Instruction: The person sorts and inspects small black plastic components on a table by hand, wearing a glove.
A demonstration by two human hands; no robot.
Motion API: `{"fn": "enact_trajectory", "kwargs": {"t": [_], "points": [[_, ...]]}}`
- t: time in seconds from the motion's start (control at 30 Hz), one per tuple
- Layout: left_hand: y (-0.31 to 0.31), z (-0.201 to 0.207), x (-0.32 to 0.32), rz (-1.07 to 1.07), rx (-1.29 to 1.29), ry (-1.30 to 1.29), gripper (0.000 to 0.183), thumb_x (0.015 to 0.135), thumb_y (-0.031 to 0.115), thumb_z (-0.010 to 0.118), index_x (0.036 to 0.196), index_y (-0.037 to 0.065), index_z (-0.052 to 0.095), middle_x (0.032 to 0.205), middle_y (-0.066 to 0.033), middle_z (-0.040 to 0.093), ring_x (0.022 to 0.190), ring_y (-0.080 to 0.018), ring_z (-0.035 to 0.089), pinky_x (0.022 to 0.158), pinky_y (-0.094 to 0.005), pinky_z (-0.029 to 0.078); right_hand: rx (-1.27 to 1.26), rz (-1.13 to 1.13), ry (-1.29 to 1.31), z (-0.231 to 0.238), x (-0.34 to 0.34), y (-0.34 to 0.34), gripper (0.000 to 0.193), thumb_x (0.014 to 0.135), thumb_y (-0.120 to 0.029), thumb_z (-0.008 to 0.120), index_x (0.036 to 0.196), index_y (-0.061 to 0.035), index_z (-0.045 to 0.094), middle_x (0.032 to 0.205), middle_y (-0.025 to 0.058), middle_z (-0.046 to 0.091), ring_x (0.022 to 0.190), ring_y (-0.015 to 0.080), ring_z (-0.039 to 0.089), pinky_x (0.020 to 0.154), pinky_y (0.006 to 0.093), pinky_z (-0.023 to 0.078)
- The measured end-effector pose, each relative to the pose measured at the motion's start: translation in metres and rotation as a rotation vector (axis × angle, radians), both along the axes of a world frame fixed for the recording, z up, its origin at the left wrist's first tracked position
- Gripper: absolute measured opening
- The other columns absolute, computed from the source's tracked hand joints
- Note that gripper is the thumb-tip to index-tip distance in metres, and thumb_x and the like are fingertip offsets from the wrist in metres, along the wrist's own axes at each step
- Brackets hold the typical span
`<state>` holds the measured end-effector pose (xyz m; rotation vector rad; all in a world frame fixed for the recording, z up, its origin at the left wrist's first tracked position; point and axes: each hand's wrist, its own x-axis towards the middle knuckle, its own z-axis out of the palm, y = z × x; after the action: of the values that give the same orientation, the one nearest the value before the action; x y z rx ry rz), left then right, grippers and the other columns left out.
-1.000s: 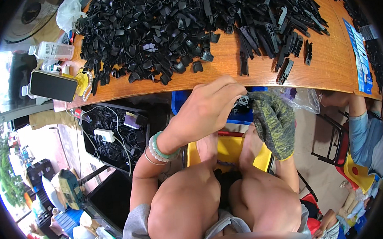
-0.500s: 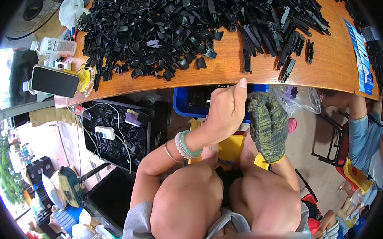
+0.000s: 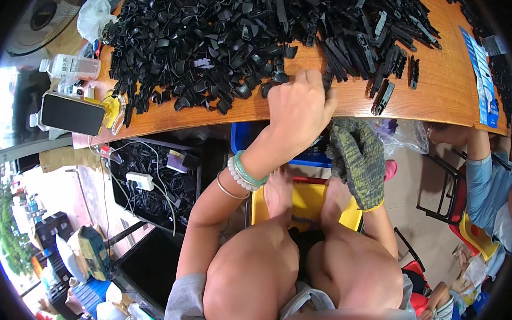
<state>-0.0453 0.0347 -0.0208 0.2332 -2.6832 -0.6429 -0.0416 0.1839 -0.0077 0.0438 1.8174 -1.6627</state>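
My bare left hand, with bracelets at its wrist, reaches over the front edge of the wooden table. Its fingers are curled; their tips and anything in them are hidden. A narrow black plastic strip lies right against this hand, and whether it is gripped cannot be seen. My right hand wears a dark grey and yellow knitted glove and hangs just below the table edge, close to the left thumb. Its fingers are bent together, and what they hold is not visible.
Piles of small black plastic parts cover the table's far side. A phone and a bottle stand left. Beneath are a blue bin, a yellow container and a black crate. Another person's sleeve is at right.
My left hand has moved forward from below the table edge onto the tabletop beside the black strip. The gloved right hand has shifted only slightly, its fingers now more bent.
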Motion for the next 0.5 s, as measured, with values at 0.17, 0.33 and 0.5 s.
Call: {"fn": "enact_trajectory", "kwargs": {"t": [0.17,0.33,0.5], "points": [[0.003,0.012,0.021,0.096,0.076,-0.069,0.026,0.073,0.023,0.067,0.069,0.003,0.05,0.057,-0.0106,0.052,0.053,-0.0303,0.055,0.047,-0.0374,0.042,0.128,0.061,0.341,-0.028,-0.002,0.015,0.022,0.089,-0.012,0.051,0.107,-0.0017,0.058,0.1,0.011,0.061,0.087,0.0198,0.059,0.074,0.0297,0.047],[0.005,0.011,0.051,-0.287,0.384,-0.07,0.012,0.075,0.007,0.062,0.083,-0.001,0.056,0.07,-0.0132,0.051,0.059,-0.0279,0.054,0.052,-0.0334,0.043,0.079,0.159,0.778,-0.017,-0.008,-0.006,0.025,0.091,-0.013,0.048,0.111,-0.0022,0.057,0.104,0.0094,0.06,0.092,0.0179,0.059,0.078,0.0279,0.047],[-0.042,0.018,0.019,-0.112,-0.163,0.101,0.012,0.075,0.0,0.057,0.086,0.0,0.058,0.08,-0.0107,0.051,0.068,-0.0276,0.056,0.056,-0.0343,0.045,-0.206,-0.066,0.008,0.01,-0.003,-0.009,0.029,0.092,-0.016,0.048,0.118,-0.0041,0.052,0.088,0.0051,0.063,0.066,0.0064,0.056,0.057,0.0191,0.045]]}}
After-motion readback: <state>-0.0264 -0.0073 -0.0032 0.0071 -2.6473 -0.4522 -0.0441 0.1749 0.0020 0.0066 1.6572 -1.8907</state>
